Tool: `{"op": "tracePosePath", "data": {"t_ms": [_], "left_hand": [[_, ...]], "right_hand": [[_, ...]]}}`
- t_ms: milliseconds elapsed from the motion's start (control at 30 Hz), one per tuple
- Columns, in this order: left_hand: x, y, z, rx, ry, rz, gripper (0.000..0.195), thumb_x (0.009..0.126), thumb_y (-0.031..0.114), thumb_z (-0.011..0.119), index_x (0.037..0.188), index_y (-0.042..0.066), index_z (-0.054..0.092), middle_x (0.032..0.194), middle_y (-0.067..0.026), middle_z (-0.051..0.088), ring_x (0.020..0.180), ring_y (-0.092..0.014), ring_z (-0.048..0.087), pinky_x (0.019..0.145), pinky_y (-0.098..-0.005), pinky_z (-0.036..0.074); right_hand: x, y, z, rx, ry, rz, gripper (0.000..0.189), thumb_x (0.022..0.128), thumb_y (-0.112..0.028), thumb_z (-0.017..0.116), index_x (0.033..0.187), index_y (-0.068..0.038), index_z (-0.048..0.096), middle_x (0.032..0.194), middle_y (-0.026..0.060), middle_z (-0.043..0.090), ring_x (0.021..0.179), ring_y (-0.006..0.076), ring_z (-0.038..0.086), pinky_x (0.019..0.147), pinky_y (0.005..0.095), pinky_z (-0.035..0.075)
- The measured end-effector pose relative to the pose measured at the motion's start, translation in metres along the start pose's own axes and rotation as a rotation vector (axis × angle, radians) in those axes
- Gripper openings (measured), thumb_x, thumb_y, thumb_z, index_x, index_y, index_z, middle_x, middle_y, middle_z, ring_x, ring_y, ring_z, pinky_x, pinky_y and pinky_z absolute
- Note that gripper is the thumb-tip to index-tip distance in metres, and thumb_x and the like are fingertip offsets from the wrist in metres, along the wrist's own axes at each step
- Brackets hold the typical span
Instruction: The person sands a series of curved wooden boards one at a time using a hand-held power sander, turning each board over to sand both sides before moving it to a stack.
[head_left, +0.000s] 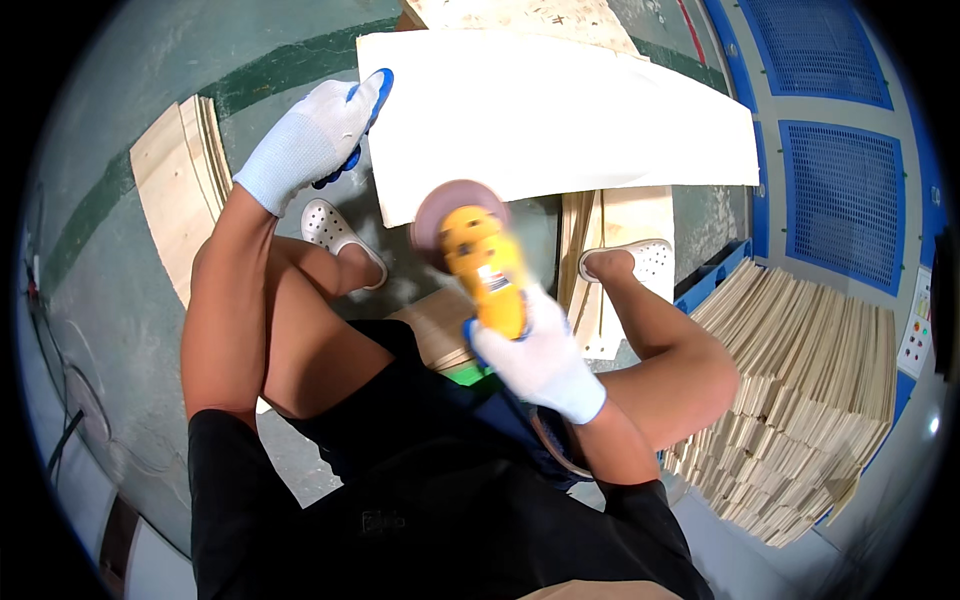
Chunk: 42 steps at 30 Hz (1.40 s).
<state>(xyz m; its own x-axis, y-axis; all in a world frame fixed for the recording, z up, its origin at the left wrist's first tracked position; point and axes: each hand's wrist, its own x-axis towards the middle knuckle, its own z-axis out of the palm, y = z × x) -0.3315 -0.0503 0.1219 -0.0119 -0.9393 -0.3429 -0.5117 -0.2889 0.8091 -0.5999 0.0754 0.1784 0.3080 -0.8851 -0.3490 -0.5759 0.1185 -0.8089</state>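
A large pale sheet (555, 112), overexposed to nearly white, lies across the view in front of me. Its near left end is gripped by my left hand (322, 135), in a white knit glove with blue palm coating, the thumb on top. My right hand (536, 356), gloved alike, is closed around the body of a yellow handheld power sander (487, 277). The sander's round brownish disc (459, 217) overlaps the near edge of the sheet in view; whether it touches the sheet I cannot tell. The sander looks slightly blurred.
Under the sheet's far side is a wooden board (525, 15). Thin plywood pieces (176, 180) lie at left, and more plywood (634, 214) lies beneath the right foot. A tall stack of thin wood pieces (795, 390) stands at right, near blue perforated panels (844, 202).
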Motion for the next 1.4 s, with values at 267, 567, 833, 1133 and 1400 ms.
{"op": "tracePosePath", "data": {"t_ms": [267, 567, 833, 1133, 1400], "left_hand": [[0.0, -0.005, -0.002, 0.009, 0.065, 0.097, 0.067, 0.103, 0.054, 0.037, 0.074, -0.004, 0.057, 0.054, -0.0114, 0.049, 0.051, -0.022, 0.052, 0.056, -0.0368, 0.045], [-0.005, -0.006, -0.005, 0.054, 0.03, 0.054, 0.072, 0.102, 0.058, 0.034, 0.071, -0.003, 0.057, 0.053, -0.0116, 0.052, 0.048, -0.021, 0.053, 0.055, -0.0369, 0.046], [0.001, -0.006, -0.008, 0.015, 0.016, -0.021, 0.072, 0.101, 0.062, 0.037, 0.07, -0.001, 0.054, 0.053, -0.0075, 0.044, 0.051, -0.016, 0.046, 0.054, -0.0337, 0.042], [0.002, -0.001, -0.011, -0.005, 0.005, -0.045, 0.069, 0.1, 0.062, 0.041, 0.073, 0.0, 0.054, 0.057, -0.004, 0.042, 0.055, -0.013, 0.042, 0.056, -0.0308, 0.041], [0.004, -0.007, -0.008, -0.073, 0.043, 0.061, 0.063, 0.101, 0.058, 0.044, 0.068, 0.005, 0.05, 0.05, 0.0004, 0.042, 0.041, -0.008, 0.038, 0.044, -0.0281, 0.033]], "right_hand": [[0.008, 0.009, -0.036, 0.038, -0.033, 0.131, 0.038, 0.085, -0.013, 0.067, 0.119, -0.001, 0.055, 0.086, 0.0118, 0.066, 0.075, 0.0186, 0.064, 0.073, 0.0315, 0.053], [0.066, -0.014, -0.142, -0.147, -0.066, 0.088, 0.033, 0.088, -0.008, 0.064, 0.118, 0.002, 0.056, 0.078, 0.0036, 0.062, 0.063, 0.0083, 0.059, 0.058, 0.0254, 0.051], [0.096, -0.017, -0.135, -0.062, -0.282, 0.194, 0.03, 0.085, -0.008, 0.063, 0.111, 0.003, 0.056, 0.08, 0.0044, 0.06, 0.062, 0.0095, 0.058, 0.059, 0.0254, 0.051], [0.089, -0.022, -0.126, -0.249, -0.307, 0.143, 0.044, 0.08, -0.017, 0.068, 0.12, -0.002, 0.06, 0.085, 0.0111, 0.065, 0.076, 0.0181, 0.062, 0.075, 0.0325, 0.051], [0.085, -0.023, -0.113, -0.301, -0.375, -0.032, 0.031, 0.079, -0.014, 0.066, 0.107, -0.002, 0.059, 0.078, 0.0127, 0.063, 0.071, 0.0197, 0.062, 0.071, 0.0326, 0.051]]}}
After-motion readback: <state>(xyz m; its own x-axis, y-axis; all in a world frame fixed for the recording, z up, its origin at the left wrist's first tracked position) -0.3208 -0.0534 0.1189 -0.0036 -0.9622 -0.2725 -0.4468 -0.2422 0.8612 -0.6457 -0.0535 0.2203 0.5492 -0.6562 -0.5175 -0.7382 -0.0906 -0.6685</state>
